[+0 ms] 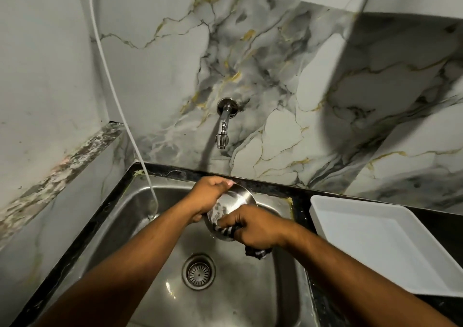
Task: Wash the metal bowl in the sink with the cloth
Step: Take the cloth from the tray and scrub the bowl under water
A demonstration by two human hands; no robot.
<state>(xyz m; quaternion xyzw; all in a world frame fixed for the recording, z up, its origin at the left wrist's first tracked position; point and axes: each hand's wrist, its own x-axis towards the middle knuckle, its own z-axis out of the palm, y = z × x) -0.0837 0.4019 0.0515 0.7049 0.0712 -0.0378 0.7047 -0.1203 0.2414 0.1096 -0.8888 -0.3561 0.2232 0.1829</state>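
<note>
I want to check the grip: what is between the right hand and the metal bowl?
In the head view, the striped cloth lies between the right hand and the metal bowl, pressed inside it.

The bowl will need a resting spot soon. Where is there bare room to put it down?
The white tray on the counter right of the sink looks bare inside. The sink floor around the drain is also open. It is crowded above the sink's far half, where the left hand holds the metal bowl and the right hand presses the cloth.
</note>
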